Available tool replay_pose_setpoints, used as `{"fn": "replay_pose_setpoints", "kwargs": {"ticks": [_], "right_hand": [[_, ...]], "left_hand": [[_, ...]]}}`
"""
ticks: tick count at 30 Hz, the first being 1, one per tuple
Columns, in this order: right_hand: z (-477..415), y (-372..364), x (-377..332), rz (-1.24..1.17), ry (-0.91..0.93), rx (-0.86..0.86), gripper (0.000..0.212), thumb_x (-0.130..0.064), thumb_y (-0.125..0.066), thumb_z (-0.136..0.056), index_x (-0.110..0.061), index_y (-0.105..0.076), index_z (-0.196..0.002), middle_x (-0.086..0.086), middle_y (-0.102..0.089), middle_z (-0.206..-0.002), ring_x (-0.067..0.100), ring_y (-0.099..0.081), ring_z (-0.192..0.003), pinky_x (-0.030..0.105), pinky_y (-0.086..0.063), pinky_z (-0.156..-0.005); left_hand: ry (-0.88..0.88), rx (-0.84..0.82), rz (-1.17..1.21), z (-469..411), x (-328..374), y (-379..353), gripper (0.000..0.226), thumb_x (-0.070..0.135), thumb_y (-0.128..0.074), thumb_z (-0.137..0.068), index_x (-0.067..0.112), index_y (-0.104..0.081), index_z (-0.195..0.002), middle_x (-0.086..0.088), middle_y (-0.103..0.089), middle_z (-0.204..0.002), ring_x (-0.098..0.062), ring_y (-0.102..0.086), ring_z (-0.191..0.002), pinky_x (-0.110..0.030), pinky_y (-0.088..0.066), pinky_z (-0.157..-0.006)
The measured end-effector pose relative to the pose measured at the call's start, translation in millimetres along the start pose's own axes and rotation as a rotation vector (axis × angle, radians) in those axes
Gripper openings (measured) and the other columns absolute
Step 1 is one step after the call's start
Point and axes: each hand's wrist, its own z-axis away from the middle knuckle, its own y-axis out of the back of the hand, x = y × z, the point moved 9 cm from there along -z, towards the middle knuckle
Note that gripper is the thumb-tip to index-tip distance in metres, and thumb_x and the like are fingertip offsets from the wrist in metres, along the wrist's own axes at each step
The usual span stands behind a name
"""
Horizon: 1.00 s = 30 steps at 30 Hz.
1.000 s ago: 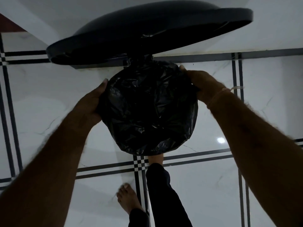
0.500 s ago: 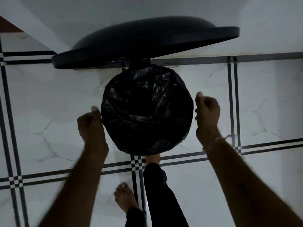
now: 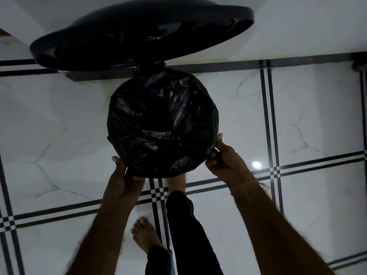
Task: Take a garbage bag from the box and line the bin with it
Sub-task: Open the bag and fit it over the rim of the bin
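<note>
A round pedal bin stands on the floor below me, its black lid (image 3: 139, 34) tilted up behind it. A crinkled black garbage bag (image 3: 162, 124) covers the whole mouth of the bin and folds over the rim. My left hand (image 3: 125, 181) grips the bag's edge at the near-left of the rim, thumb on top. My right hand (image 3: 224, 159) pinches the bag's edge at the near-right of the rim. The bin's body is hidden under the bag. No box is in view.
White marble-look floor tiles with black double stripes (image 3: 272, 171) surround the bin. A white wall (image 3: 297, 26) rises behind it. One bare foot (image 3: 176, 181) is tucked under the bin's front edge; the other bare foot (image 3: 145, 235) is further back.
Both hands left the sides of the rim, drew back curled and free, then came in to the near edge and took hold of the bag there. The lid stayed up.
</note>
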Motion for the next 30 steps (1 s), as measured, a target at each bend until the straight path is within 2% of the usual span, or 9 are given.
{"fn": "replay_pose_setpoints", "kwargs": {"ticks": [6,12,15,17,20,22,25,27,30], "right_hand": [[-7.8,-2.2,-0.7,0.07,0.053,0.068,0.033,-0.03,-0.053,-0.105,-0.008,-0.065,-0.083,0.004,-0.06,-0.06,0.011,-0.053,-0.043,0.018,-0.041,-0.036],[-16.0,-3.0,-8.5,0.224,0.136,0.2,0.028,0.002,-0.045,-0.099,-0.002,-0.062,-0.076,0.015,-0.06,-0.074,0.029,-0.058,-0.07,0.035,-0.052,-0.063],[-17.2,4.4,-6.2,0.252,0.112,0.221,0.024,0.004,-0.049,-0.099,-0.002,-0.065,-0.083,0.018,-0.065,-0.084,0.034,-0.067,-0.088,0.041,-0.058,-0.078],[-3.4,8.2,-14.3,0.16,0.13,0.283,0.021,-0.005,-0.054,-0.101,-0.004,-0.063,-0.083,0.016,-0.064,-0.082,0.027,-0.064,-0.079,0.038,-0.061,-0.074],[70.9,1.3,-77.5,0.529,0.761,0.542,0.016,-0.022,-0.056,-0.1,-0.013,-0.059,-0.088,0.007,-0.061,-0.087,0.015,-0.057,-0.075,0.033,-0.056,-0.071],[121.5,-67.3,-78.5,0.767,1.156,0.232,0.014,-0.025,-0.055,-0.103,-0.013,-0.061,-0.102,0.004,-0.065,-0.095,0.013,-0.062,-0.083,0.028,-0.055,-0.071],[92.0,-149.7,-19.7,1.175,0.97,-0.23,0.034,-0.047,-0.053,-0.1,-0.024,-0.063,-0.124,-0.005,-0.068,-0.114,0.011,-0.065,-0.105,0.032,-0.056,-0.088],[39.5,-164.4,11.1,1.467,0.807,-0.223,0.055,-0.065,-0.048,-0.095,-0.036,-0.05,-0.142,0.003,-0.055,-0.146,0.028,-0.05,-0.136,0.045,-0.042,-0.113],[-26.7,-165.1,20.8,1.514,0.542,-0.134,0.068,-0.065,-0.051,-0.094,-0.034,-0.039,-0.154,0.005,-0.041,-0.16,0.032,-0.035,-0.149,0.039,-0.026,-0.123]], "left_hand": [[0.018,-0.026,-0.027,-3.2,1.6,-2.2,0.043,0.049,-0.053,-0.1,0.022,-0.082,-0.084,0.003,-0.073,-0.094,-0.005,-0.058,-0.068,-0.014,-0.044,-0.045],[0.007,-0.046,-0.059,-5.0,4.8,-5.9,0.056,0.046,-0.042,-0.105,0.023,-0.08,-0.072,0.004,-0.074,-0.086,-0.004,-0.065,-0.06,-0.014,-0.046,-0.046],[0.006,0.03,-0.14,-8.9,5.4,-2.5,0.04,0.042,-0.049,-0.106,0.02,-0.078,-0.091,-0.001,-0.076,-0.103,-0.012,-0.073,-0.082,-0.021,-0.059,-0.061],[0.011,0.075,-0.145,-7.9,5.9,-4.1,0.03,0.039,-0.054,-0.105,0.016,-0.074,-0.108,-0.008,-0.074,-0.122,-0.019,-0.074,-0.103,-0.031,-0.063,-0.074],[-0.03,0.067,-0.111,3.6,13.2,-10.2,0.051,0.061,-0.052,-0.097,0.017,-0.073,-0.114,-0.003,-0.075,-0.12,-0.023,-0.069,-0.116,-0.041,-0.057,-0.095],[-0.039,0.039,-0.118,10.5,17.1,-12.1,0.05,0.061,-0.053,-0.095,0.02,-0.072,-0.117,0.002,-0.078,-0.111,-0.021,-0.069,-0.115,-0.041,-0.055,-0.097],[-0.024,-0.003,-0.13,14.2,16.9,-14.9,0.04,0.048,-0.061,-0.089,0.023,-0.069,-0.12,0.004,-0.081,-0.104,-0.017,-0.076,-0.105,-0.037,-0.063,-0.083],[-0.009,-0.009,-0.104,14.5,15.5,-17.3,0.052,0.045,-0.064,-0.083,0.021,-0.066,-0.129,0.003,-0.081,-0.107,-0.017,-0.077,-0.102,-0.037,-0.064,-0.083],[-0.001,-0.031,-0.046,10.3,15.6,-16.3,0.049,0.038,-0.063,-0.087,0.018,-0.066,-0.131,0.0,-0.079,-0.115,-0.019,-0.077,-0.105,-0.04,-0.062,-0.089]]}}
